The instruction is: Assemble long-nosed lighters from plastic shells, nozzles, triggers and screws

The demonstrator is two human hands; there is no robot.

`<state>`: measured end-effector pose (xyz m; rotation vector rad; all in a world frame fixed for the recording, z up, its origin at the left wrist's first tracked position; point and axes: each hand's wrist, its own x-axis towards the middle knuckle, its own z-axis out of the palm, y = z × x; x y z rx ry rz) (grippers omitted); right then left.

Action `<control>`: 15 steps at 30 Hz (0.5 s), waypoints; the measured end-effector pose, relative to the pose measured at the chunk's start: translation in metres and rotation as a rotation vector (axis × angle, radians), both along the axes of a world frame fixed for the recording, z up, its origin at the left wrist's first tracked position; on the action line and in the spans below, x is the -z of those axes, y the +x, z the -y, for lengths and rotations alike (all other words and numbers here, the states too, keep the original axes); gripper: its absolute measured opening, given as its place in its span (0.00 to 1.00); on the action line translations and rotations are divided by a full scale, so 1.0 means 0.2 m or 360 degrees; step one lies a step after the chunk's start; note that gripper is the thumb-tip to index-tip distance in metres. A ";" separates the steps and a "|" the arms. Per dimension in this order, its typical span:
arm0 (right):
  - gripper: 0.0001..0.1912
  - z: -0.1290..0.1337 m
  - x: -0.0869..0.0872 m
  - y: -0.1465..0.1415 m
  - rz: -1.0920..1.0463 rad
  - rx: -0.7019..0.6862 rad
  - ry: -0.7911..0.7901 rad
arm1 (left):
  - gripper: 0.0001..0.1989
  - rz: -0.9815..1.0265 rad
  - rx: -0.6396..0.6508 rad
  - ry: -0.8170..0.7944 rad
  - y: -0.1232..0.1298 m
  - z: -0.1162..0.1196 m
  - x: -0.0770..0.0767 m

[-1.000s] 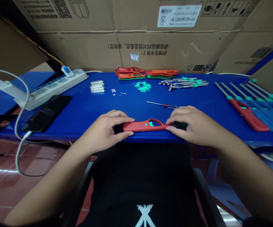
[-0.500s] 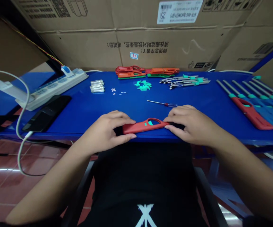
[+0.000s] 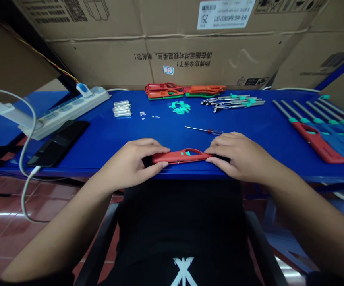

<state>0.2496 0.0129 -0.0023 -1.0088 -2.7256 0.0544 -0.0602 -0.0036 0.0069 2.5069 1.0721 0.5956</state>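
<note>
Because both hands close over its ends, only the middle of the red lighter casing [image 3: 181,157] shows clearly, with an oval opening and a bit of teal inside. It sits lengthwise at the near edge of the blue surface [image 3: 106,135], though I cannot tell whether it touches it. The left hand [image 3: 127,163] grips the left end and the right hand [image 3: 237,155] the right end, their fingers curled narrowly around the casing from the far and near sides. Something dark lies under the right hand, mostly hidden and hard to make out. Just beyond the casing lies a thin screwdriver [image 3: 204,131]. Farther off stand red and orange casings [image 3: 185,90], a heap of teal pieces [image 3: 179,105], metal rods with teal parts [image 3: 233,102], small clear tubes [image 3: 122,108] and tiny white bits [image 3: 149,117], too small to identify. At the far right, a red lighter [image 3: 316,142] lies beside blue ones [image 3: 341,143], which the frame cuts off. On the left are a power strip [image 3: 64,111] and a black phone [image 3: 57,137].
</note>
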 end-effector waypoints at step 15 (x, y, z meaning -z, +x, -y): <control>0.14 -0.02 -0.02 0.01 -0.0114 -0.0072 -0.0139 | 0.17 -0.0092 -0.0007 0.0050 -0.01 0.00 -0.02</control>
